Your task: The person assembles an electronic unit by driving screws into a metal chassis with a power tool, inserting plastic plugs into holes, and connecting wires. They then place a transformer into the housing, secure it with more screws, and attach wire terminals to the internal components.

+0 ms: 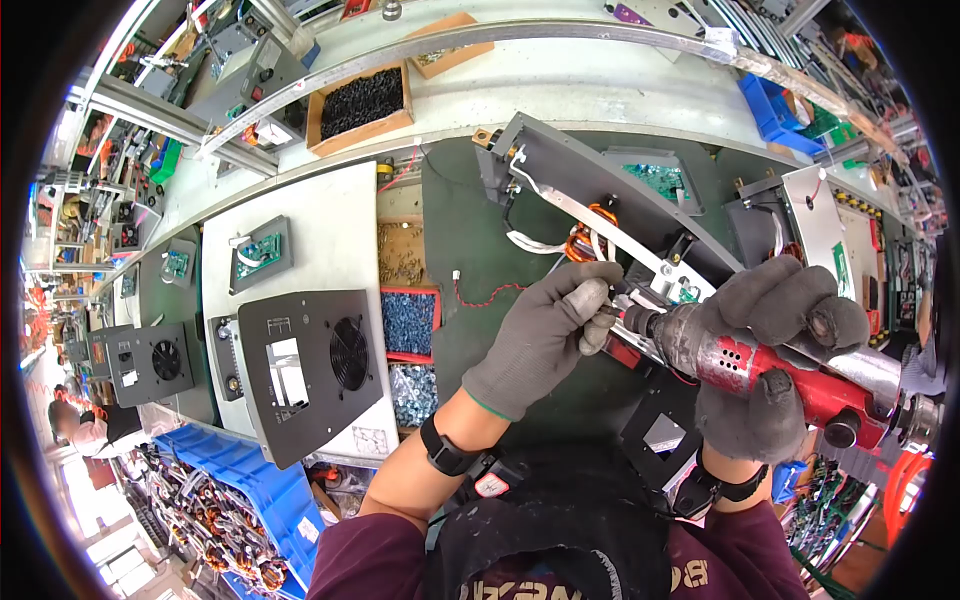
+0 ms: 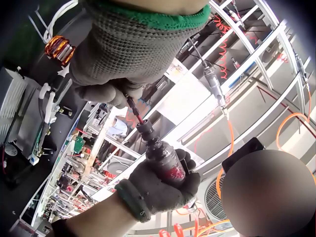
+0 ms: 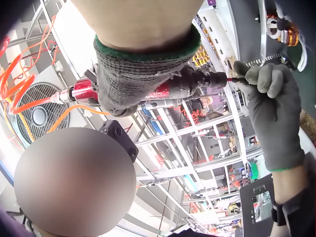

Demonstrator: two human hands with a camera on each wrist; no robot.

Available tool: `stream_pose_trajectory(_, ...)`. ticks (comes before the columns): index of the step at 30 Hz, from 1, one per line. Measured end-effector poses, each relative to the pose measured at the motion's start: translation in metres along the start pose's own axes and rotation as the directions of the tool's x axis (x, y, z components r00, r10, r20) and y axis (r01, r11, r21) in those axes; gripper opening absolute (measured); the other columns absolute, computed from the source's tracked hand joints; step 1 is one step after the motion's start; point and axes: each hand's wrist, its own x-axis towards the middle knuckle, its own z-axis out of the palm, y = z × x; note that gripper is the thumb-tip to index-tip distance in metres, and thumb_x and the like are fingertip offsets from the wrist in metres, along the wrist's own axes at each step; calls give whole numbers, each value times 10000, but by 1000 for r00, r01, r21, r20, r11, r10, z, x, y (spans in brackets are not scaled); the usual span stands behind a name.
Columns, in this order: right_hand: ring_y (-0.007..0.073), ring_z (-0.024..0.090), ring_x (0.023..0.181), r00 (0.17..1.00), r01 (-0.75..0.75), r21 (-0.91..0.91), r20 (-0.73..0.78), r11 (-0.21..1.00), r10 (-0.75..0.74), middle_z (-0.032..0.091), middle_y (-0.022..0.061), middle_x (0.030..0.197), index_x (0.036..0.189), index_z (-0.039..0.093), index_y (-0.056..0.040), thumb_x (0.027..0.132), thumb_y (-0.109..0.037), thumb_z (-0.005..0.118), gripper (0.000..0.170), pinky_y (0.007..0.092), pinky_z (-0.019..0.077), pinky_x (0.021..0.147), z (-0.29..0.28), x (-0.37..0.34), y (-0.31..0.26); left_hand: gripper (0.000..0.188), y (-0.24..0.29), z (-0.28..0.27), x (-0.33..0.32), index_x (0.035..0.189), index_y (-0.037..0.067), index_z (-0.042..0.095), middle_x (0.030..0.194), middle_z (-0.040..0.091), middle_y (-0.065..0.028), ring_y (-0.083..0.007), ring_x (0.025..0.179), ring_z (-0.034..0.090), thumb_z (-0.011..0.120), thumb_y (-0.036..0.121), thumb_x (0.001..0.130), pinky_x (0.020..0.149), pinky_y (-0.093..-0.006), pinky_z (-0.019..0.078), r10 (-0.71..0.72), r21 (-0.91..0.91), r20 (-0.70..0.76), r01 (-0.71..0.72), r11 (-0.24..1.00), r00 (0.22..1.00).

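Observation:
My gloved right hand (image 1: pixel 780 305) grips a red air screwdriver (image 1: pixel 735 366), its nose pointing left toward the other hand. At that nose, my gloved left hand (image 1: pixel 540 335) pinches the slim driver bit (image 2: pixel 136 111) between thumb and fingers. The fingers hide the bit's tip, and I cannot tell whether a screw sits on it. Just behind both hands lies a dark grey metal chassis (image 1: pixel 610 185) on the green mat. A copper-wound coil (image 1: pixel 590 240) and white wires show along its near side, close beyond the left hand's fingertips.
Left of the mat, a red-edged bin (image 1: pixel 408 324) holds small blue-grey hardware. A grey panel with a fan (image 1: pixel 305 370) stands on the white board further left. Behind is a cardboard box (image 1: pixel 325 138) of black parts. An orange air hose (image 1: pixel 900 490) hangs at right.

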Motion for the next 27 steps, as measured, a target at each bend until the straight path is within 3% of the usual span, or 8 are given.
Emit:
stream_pose_trajectory(3,182,428,720,994,27,63,106,998,-34,414,44,813,1045,468,-154,733,-217,709,399,291,410,603,0,3,8,273,3,-2,2,1135,-15,557,708,521,7,-51,590,452,493,200,979,522,-191,362,-29,99,-77,36,994,997)
stream_pose_trajectory(13,166,401,698,991,-121,34,-49,992,123,376,33,796,1111,475,-88,770,-214,669,412,277,364,533,7,7,21,318,9,-12,11,1064,10,596,648,522,10,-39,491,410,484,297,983,451,-186,316,-45,95,-142,59,994,989)
stream_pose_trajectory(17,196,502,727,988,-150,58,-35,987,152,465,67,845,1047,453,-101,756,-264,747,445,305,468,586,19,14,30,428,31,-20,12,1014,2,603,587,498,7,-72,438,392,462,403,973,414,-218,313,-30,423,-228,127,897,973)
stream_pose_trajectory(19,197,495,700,994,-101,29,-29,994,102,465,61,812,1022,460,-121,747,-261,762,433,299,465,570,14,15,34,441,44,-79,37,1095,5,572,681,574,-29,-78,478,454,448,411,976,427,-203,347,78,455,-625,281,845,777)
stream_pose_trajectory(20,192,478,700,993,-96,-42,-67,995,93,451,52,792,1026,463,-129,740,-256,765,435,292,442,541,10,15,34,432,44,-144,56,1122,23,548,776,600,-66,-101,564,505,442,414,973,456,-221,385,236,403,-609,39,914,757)
stream_pose_trajectory(22,188,457,712,988,-106,-26,-113,994,102,424,49,801,1023,460,-132,729,-235,761,432,298,438,544,7,17,34,411,75,-196,84,1167,56,501,972,606,-120,-160,757,562,445,407,961,553,-286,462,380,343,-727,-177,922,572)
stream_pose_trajectory(23,186,448,714,981,-135,-19,-140,991,131,415,49,807,1020,457,-133,725,-229,760,433,297,437,550,7,18,32,401,95,-197,95,1185,71,478,1074,587,-136,-195,865,568,453,397,953,621,-334,500,366,339,-826,-142,930,428)
stream_pose_trajectory(27,178,437,741,962,-159,-3,-227,987,154,394,41,818,1021,442,-135,708,-204,760,451,286,451,578,3,20,34,441,139,-242,122,1238,68,453,1202,525,-123,-242,1058,506,462,395,942,838,-396,468,356,464,-829,176,868,432)
